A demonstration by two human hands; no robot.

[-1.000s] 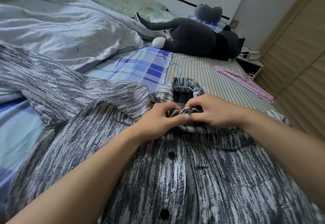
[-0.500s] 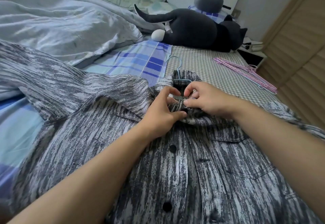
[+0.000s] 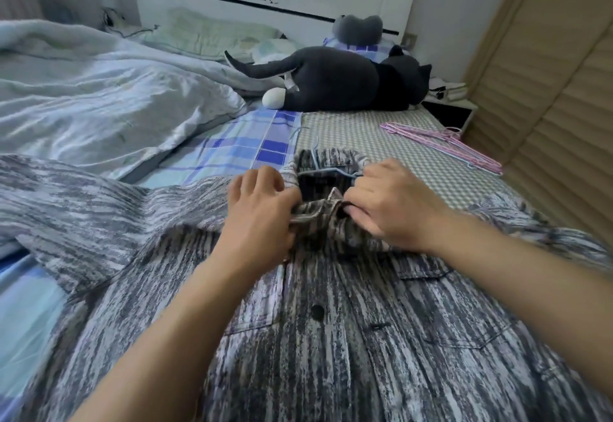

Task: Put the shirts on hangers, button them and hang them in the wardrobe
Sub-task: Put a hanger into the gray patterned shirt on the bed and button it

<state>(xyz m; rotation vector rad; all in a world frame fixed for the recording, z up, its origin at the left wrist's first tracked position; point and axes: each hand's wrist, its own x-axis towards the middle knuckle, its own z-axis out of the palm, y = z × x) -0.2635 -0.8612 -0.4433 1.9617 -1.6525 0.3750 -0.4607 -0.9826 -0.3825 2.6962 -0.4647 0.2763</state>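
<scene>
A grey-and-white streaked shirt [image 3: 348, 338] lies front up on the bed, its collar pointing away from me. A light blue hanger [image 3: 326, 171] sits inside the collar, its hook poking out past it. My left hand [image 3: 258, 212] pinches the left side of the collar band. My right hand [image 3: 391, 202] grips the right side, fingers curled over the fabric. The two collar ends meet between my hands. A black button [image 3: 316, 311] shows on the placket lower down.
A bundle of pink hangers [image 3: 444, 143] lies on the checked sheet at the right. A dark plush cat [image 3: 345, 80] lies across the bed head. A crumpled pale duvet [image 3: 99, 96] fills the left. Slatted wardrobe doors [image 3: 557, 123] stand at the right.
The view has tilted up, showing more of the headboard. My hands have drawn slightly apart at the collar, each holding its own side of the band.
</scene>
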